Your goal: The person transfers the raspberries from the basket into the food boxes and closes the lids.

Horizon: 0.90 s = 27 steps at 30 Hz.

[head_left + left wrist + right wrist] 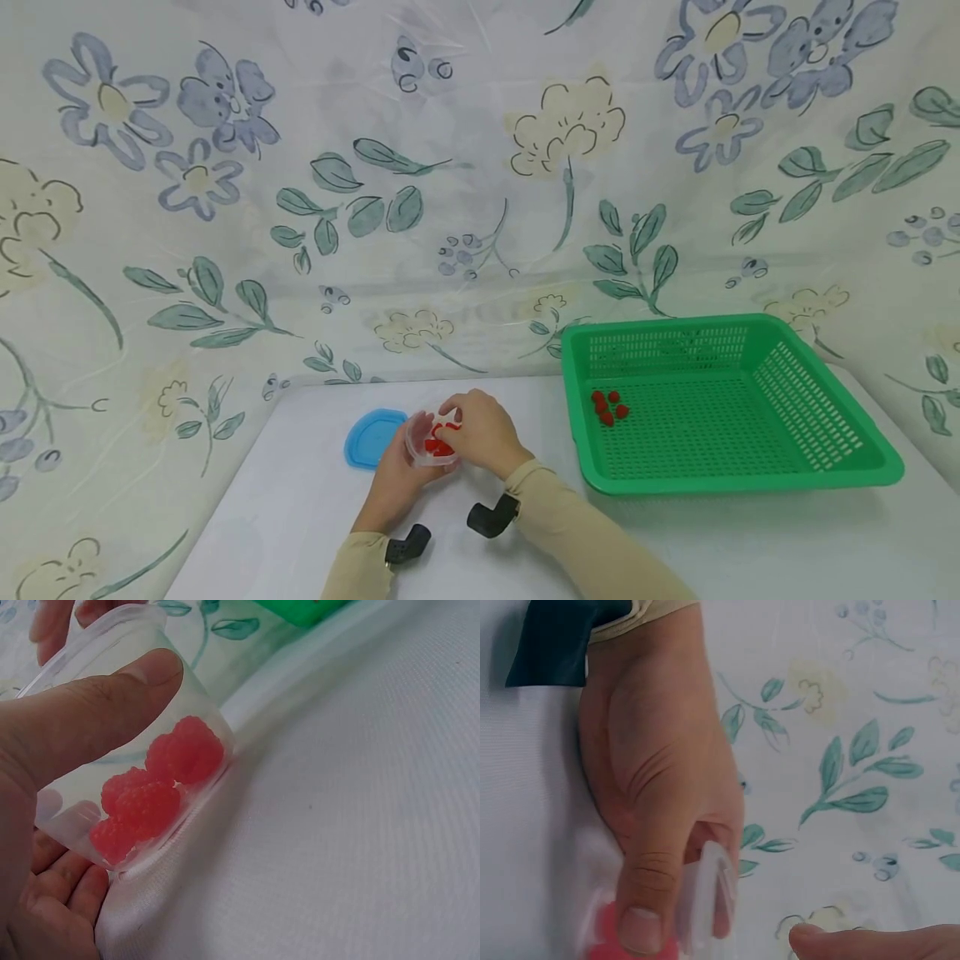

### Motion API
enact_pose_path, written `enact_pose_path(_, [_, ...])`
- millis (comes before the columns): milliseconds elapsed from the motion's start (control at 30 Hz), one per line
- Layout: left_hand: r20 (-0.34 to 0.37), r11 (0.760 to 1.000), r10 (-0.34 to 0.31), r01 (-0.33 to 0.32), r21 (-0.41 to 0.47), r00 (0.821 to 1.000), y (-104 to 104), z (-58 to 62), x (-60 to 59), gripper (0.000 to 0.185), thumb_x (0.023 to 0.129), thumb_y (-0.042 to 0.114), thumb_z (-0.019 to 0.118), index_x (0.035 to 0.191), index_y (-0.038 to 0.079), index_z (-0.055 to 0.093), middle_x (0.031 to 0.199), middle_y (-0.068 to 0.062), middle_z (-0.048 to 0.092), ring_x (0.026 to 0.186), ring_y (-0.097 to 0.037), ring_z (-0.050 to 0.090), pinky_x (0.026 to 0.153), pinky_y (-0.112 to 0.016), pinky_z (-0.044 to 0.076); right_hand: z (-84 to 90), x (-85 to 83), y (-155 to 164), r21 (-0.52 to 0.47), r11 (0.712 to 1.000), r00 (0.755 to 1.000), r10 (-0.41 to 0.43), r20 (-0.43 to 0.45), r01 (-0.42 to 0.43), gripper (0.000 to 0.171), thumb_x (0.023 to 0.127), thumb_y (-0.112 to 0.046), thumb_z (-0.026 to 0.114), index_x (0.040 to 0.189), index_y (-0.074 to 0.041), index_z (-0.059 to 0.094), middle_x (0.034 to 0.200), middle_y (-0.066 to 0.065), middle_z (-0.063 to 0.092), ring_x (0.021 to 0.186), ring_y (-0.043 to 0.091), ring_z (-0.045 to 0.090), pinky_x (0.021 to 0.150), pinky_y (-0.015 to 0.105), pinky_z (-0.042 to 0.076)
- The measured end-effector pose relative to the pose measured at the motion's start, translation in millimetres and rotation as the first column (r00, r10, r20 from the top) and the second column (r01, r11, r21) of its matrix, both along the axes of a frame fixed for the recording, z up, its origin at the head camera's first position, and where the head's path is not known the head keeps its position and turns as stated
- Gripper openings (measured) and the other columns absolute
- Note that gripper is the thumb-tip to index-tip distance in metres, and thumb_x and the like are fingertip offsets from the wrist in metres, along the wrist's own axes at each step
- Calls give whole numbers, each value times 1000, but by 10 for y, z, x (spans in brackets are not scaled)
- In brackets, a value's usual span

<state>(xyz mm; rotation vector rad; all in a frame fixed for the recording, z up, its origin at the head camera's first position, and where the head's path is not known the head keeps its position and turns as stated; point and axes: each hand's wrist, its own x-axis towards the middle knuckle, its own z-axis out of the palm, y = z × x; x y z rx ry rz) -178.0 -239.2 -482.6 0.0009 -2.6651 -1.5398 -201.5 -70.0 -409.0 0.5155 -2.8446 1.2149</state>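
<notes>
Left hand [37,746] wrapped round the clear cup [201,705] just beside the blue lid [372,440], I'd squeeze its light, probably flexible wall gently, soft-looking berries [146,799] inside; whether my right hand [483,429] pinches one, I can't tell.

From my remote post, the head view shows me a white, lightly creased sheet [480,108] printed with blue-violet flowers [114,103], pale yellow blossoms [567,125] and green leafy sprigs [337,172], behind and on both sides of a flat white table [255,533]. The light is soft and even.
</notes>
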Motion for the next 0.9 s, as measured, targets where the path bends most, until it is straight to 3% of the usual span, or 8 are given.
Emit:
enact_pose_path(433, [4,1000,4,-4,15,1000,1,22,-11,94,77,21,89,154,14,34,152,-10,46,141,-34,39,106,-53,46,303,132,320,-75,993,992,88,-92,-95,26,89,-23,77,113,-12,73,98,7,65,83,17,56,61,22,50])
enact_pose_path(767, [33,999,24,-25,25,999,13,1,-11,94,77,24,89,154,17,35,151,-7,47,141,-32,39,107,-52,45,487,166,709,-52,997,985,54,-166,-64,27,89,-23,78,113,-13,73,94,4,63,83,19,53,64,27,48])
enact_pose_path(900, [41,999,21,-22,24,999,26,-4,-6,94,77,21,89,153,18,35,151,-5,47,142,-31,39,108,-52,44,518,161,914,-81,996,987,27,-157,-41,26,88,-21,79,112,-12,73,91,2,61,81,21,52,62,29,47])
